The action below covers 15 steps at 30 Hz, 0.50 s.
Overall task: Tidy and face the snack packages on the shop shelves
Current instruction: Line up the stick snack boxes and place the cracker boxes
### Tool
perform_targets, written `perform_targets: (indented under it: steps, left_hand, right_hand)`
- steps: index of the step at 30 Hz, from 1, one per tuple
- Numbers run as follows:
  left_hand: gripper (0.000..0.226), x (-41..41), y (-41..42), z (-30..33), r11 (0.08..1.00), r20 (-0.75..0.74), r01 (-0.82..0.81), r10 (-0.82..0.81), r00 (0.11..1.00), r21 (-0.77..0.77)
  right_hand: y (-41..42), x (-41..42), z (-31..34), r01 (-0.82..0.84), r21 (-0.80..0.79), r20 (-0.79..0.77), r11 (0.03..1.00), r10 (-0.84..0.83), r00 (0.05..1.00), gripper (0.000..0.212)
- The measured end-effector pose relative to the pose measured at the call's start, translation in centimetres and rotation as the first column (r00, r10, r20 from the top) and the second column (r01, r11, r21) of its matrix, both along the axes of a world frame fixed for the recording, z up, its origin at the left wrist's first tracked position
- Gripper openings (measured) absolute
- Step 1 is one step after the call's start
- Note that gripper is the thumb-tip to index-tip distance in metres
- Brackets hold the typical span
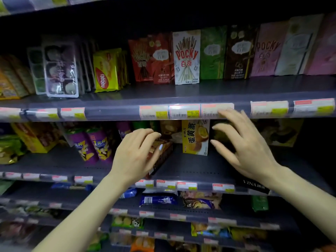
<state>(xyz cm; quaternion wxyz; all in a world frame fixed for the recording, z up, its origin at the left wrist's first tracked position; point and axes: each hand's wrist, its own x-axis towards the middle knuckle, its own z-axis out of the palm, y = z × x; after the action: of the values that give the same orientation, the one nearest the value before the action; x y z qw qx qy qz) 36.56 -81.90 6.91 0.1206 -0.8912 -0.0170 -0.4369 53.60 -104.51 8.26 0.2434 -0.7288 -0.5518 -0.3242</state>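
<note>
While left hand (135, 153) curls round a brown snack box (161, 155) lying askew, right hand (243, 142), fingers spread & empty, hovers just right of upright yellow box (195, 138); light stiff card, prob. best gripped by side edges.

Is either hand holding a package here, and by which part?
The left hand grips the brown box at its near top corner. The right hand is spread open in front of a dark package, holding nothing.

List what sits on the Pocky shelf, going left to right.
Clear mochi tray → yellow Nabati pack → red Pocky box → white Pocky box → green box → dark brown box → pink Pocky box.
</note>
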Motion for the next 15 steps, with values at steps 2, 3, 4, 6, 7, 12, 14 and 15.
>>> perform_targets:
  steps: [2,3,4,6,7,12,14,15]
  left_hand:
    - [0.032,-0.4,1.4,-2.0,0.997,-0.106,-0.066,0.06,0.993,-0.051]
    - [0.037,-0.5,2.0,-3.0,0.991,-0.171,-0.106,0.091,0.981,-0.078]
    - [0.043,-0.5,2.6,-3.8,0.984,-0.237,-0.146,0.118,0.964,-0.103]
    - [0.051,-0.3,3.7,-5.3,0.966,-0.34,-0.216,0.158,0.927,-0.139]
    - [0.052,-0.2,4.3,-6.0,0.956,-0.377,-0.252,0.181,0.908,-0.147]
    - [0.055,1.8,6.3,-8.5,0.824,-0.526,-0.47,0.259,0.81,-0.316]
    - [0.059,2.8,6.9,-9.1,0.711,-0.577,-0.562,0.266,0.772,-0.423]
    - [0.062,3.3,7.1,-9.3,0.654,-0.603,-0.603,0.27,0.751,-0.457]
  right_hand:
    - [-0.8,0.2,-2.2,0.006,-0.073,-0.056,0.997,-0.01,0.998,0.036]
    - [-1.1,0.4,-3.2,0.011,-0.107,-0.105,0.994,-0.023,0.994,0.039]
    - [-1.4,0.7,-4.2,0.026,-0.135,-0.158,0.991,-0.047,0.986,0.042]
    - [-1.9,1.6,-5.7,0.083,-0.187,-0.268,0.979,-0.132,0.954,0.049]
    - [-2.0,2.0,-6.2,0.123,-0.213,-0.314,0.969,-0.187,0.931,0.05]
    - [-2.3,4.6,-9.0,0.372,-0.34,-0.469,0.864,-0.499,0.729,0.058]
    - [-2.4,5.4,-9.7,0.457,-0.412,-0.508,0.788,-0.615,0.603,0.066]
    - [-2.4,5.8,-9.9,0.481,-0.447,-0.531,0.754,-0.656,0.537,0.071]
